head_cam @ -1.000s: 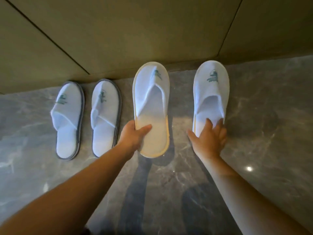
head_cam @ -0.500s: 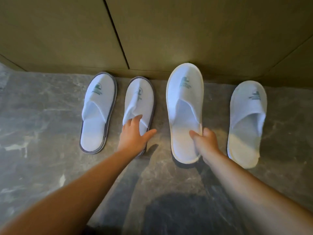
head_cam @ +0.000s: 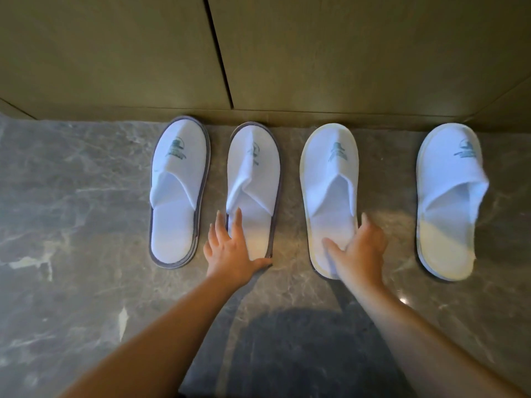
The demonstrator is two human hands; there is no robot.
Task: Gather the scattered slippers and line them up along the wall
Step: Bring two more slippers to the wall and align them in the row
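In the head view, four slippers are seen toe-first against the wall [head_cam: 287,53] on the floor [head_cam: 71,282]. The left hand [head_cam: 230,254] is laid flat, grip apart, on the second grey-trimmed slipper [head_cam: 254,179]; the right hand [head_cam: 359,254], fingers spread, is pressed on the cream-trimmed slipper [head_cam: 330,182] (probably to square the row).
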